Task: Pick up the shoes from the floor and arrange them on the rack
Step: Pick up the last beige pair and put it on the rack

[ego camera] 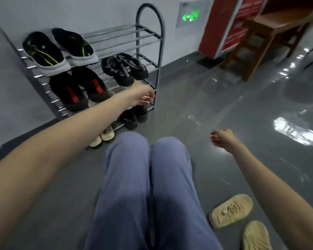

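Observation:
A metal shoe rack [150, 42] stands against the wall at upper left. It holds black shoes with green stripes [43, 51], black shoes with red marks [79, 89], a black pair [125, 68] and a dark pair [134, 116] low down. A beige pair [103, 138] sits at its foot. Two beige shoes [231, 210] lie on the floor at lower right. My left hand [143, 96] reaches out in front of the rack's right side, fingers loosely apart, holding nothing. My right hand [222, 138] hovers over the floor, fingers curled, empty.
My legs in blue trousers [143, 186] fill the lower middle. A wooden stool [251, 47] and a red cabinet [219, 27] stand at the upper right. The grey floor [224, 98] is glossy.

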A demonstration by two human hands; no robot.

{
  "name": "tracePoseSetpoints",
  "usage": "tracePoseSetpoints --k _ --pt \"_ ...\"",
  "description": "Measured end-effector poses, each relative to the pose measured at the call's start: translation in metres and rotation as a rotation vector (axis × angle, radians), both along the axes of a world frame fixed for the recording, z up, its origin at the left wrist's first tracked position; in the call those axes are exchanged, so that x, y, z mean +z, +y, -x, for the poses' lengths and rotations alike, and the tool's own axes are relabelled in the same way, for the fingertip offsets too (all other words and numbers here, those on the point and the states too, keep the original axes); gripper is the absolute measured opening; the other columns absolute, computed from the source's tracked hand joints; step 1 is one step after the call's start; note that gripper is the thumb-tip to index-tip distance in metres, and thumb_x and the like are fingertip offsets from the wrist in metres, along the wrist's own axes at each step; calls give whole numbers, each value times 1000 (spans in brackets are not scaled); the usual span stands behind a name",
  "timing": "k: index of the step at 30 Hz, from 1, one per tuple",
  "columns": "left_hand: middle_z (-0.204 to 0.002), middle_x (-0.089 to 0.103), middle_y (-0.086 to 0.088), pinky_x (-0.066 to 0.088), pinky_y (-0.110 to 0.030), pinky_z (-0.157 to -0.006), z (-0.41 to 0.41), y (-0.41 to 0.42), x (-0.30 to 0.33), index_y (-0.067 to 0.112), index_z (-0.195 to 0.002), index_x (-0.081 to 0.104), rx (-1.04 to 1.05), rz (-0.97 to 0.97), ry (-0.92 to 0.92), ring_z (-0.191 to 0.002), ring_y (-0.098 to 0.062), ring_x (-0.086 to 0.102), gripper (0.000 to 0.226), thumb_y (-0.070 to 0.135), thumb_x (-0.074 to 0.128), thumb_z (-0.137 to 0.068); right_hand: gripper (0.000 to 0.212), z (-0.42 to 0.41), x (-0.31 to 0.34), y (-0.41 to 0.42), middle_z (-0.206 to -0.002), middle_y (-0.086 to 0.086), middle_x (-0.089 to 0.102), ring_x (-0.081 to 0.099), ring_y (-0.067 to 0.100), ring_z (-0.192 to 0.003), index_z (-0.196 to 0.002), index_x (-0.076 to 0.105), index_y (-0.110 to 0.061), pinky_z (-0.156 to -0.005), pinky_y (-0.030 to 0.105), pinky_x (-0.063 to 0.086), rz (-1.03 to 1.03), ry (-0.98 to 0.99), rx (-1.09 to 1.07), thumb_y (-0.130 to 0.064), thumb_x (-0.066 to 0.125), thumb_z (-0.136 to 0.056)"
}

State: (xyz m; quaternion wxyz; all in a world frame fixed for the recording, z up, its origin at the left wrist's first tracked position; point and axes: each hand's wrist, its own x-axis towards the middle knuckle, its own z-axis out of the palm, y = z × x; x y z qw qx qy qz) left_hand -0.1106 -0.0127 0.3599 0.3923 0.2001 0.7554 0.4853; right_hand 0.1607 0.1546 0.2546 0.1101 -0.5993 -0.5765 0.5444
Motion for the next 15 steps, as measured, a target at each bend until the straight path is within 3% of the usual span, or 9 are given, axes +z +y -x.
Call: tracePoseSetpoints --k 3,6,11,15 --pt "-67 57 -3 41 -19 -53 -61 51 -9 11 -72 52 -132 0 -32 -46 -8 56 17 6 54 -88 18 -74 -6 12 -61 9 54 52 16 -51 -75 49 -8 -52 24 39 9 -40 -140 -3 55 -91" --pt "-70 59 -3 42 -21 -54 -132 95 -27 12 -75 52 -279 13 -89 -55 -12 56 14 7 55 -87 25 -141 -20 18 -39 1 52 49 8 -31 -67 47 -8 -44 20 38 21 -40 -287 -2 53 -90" --pt "-72 60 -4 44 -21 -52 -245 133 -87 9 -86 56 -527 115 -100 -56 -12 57 3 7 54 -88 28 -217 -76 -2 -59 9 41 39 7 -24 -66 42 -7 -36 16 30 102 -61 -468 3 48 -92" --pt "-71 59 -5 41 -22 -51 -308 128 -160 8 -82 57 -621 257 -112 -56 -13 54 9 5 51 -88 23 -249 -143 -44 -66 10 50 50 17 -50 -71 47 -4 -46 23 37 257 -132 -502 -1 46 -94"
